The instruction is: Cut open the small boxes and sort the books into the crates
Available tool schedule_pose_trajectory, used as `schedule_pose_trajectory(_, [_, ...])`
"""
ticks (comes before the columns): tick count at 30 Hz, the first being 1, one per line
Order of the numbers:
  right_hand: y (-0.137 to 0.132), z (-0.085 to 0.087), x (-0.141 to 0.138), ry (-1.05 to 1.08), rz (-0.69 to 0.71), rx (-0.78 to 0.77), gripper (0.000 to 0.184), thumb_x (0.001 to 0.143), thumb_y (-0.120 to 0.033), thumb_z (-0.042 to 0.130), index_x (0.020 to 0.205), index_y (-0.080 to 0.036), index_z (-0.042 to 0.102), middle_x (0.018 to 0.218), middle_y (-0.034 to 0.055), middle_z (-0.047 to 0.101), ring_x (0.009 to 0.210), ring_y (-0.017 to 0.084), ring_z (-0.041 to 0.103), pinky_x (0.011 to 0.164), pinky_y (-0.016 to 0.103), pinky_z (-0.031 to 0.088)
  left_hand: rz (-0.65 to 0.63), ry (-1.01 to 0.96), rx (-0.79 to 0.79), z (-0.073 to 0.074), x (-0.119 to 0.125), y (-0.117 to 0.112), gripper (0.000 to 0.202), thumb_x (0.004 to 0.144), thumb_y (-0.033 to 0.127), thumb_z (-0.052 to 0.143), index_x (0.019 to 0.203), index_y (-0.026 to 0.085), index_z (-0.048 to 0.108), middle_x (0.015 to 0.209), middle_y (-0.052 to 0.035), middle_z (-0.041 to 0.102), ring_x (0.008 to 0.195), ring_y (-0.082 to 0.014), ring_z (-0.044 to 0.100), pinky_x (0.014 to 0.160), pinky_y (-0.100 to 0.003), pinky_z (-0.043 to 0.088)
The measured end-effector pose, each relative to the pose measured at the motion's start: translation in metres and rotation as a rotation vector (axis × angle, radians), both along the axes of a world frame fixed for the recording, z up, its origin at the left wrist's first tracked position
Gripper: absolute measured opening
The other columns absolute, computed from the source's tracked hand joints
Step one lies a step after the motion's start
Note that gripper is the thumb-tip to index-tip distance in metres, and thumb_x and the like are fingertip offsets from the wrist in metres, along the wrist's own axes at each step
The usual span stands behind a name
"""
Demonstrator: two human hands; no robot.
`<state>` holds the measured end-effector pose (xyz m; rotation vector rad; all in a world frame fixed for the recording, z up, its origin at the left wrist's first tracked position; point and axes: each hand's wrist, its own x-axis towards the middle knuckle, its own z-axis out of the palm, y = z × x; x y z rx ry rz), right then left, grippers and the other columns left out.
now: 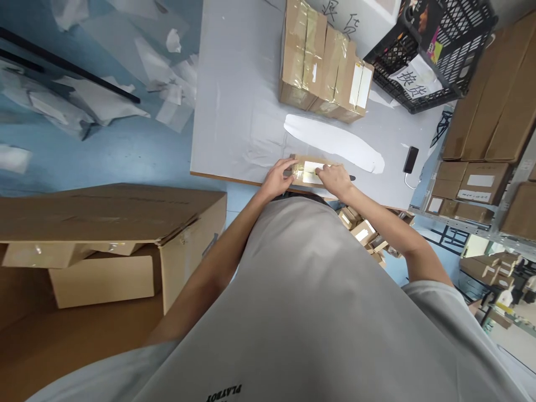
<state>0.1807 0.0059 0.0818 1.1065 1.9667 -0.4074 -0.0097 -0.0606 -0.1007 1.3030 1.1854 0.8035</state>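
A small cardboard box (pixel 298 177) with clear tape and a white label (pixel 310 173) lies at the table's front edge. My left hand (pixel 277 180) grips its left end, thumb and fingers on either side. Over the label, my right hand (pixel 336 180) is closed, its fingertips pressed down at the label's right part. A dark narrow tip (pixel 352 178) sticks out beyond the right hand; the fingers hide the rest, so its kind cannot be made out.
Behind the box lie a white paper strip (pixel 335 142) and several taped cartons (pixel 305 61). A black crate (pixel 456 50) and phone (pixel 411 159) are at the right. A large open carton (pixel 188 257) stands left; plastic scraps (pixel 167 78) litter the floor.
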Motion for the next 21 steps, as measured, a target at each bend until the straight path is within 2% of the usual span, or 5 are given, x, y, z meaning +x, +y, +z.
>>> schedule_pose_trajectory(7, [-0.010,0.011,0.057,-0.056,-0.105,0.004,0.038,0.108,-0.010,0.052,0.134,-0.011,0.080,0.130,0.0304,0.080,0.121,0.039,0.078,0.096,0.044,0.055,0.006,0.004,-0.062,0.014,0.006,0.000,0.061,0.093,0.030,0.068,0.153,0.025,0.074,0.160,-0.0136,0.066,0.134,-0.0311,0.071,0.099,-0.042,0.073])
schedule_pose_trajectory(12, [-0.016,0.022,0.121,-0.083,-0.164,0.006,0.045,0.113,-0.012,0.047,0.149,-0.017,0.074,0.130,0.0256,0.080,0.121,0.035,0.078,0.097,0.042,0.052,0.050,0.010,-0.118,0.016,0.006,0.000,0.058,0.092,0.038,0.071,0.148,0.025,0.077,0.162,-0.0149,0.065,0.129,-0.0306,0.074,0.094,-0.040,0.073])
schedule_pose_trajectory(15, [-0.019,0.023,0.160,-0.017,-0.202,0.013,0.045,0.116,-0.020,0.045,0.152,-0.020,0.072,0.132,0.0245,0.079,0.119,0.034,0.077,0.093,0.040,0.052,0.082,0.021,-0.168,0.015,0.001,-0.001,0.058,0.093,0.047,0.073,0.146,0.024,0.077,0.163,-0.0156,0.066,0.130,-0.0313,0.074,0.099,-0.042,0.071])
schedule_pose_trajectory(18, [-0.025,0.007,0.189,0.171,-0.419,0.085,0.036,0.117,-0.032,0.052,0.138,-0.021,0.079,0.124,0.0178,0.083,0.111,0.031,0.078,0.090,0.037,0.053,0.174,0.056,-0.205,0.010,-0.011,-0.003,0.061,0.093,0.054,0.075,0.146,0.023,0.076,0.161,-0.0149,0.069,0.134,-0.0321,0.074,0.113,-0.046,0.066])
schedule_pose_trajectory(21, [-0.033,-0.030,0.191,0.496,-0.875,0.156,0.041,0.113,-0.054,0.060,0.103,-0.019,0.079,0.095,0.0083,0.083,0.087,0.023,0.077,0.080,0.029,0.054,0.283,0.068,-0.243,0.002,-0.024,-0.005,0.062,0.092,0.058,0.077,0.144,0.023,0.076,0.159,-0.0139,0.072,0.135,-0.0323,0.075,0.119,-0.049,0.063])
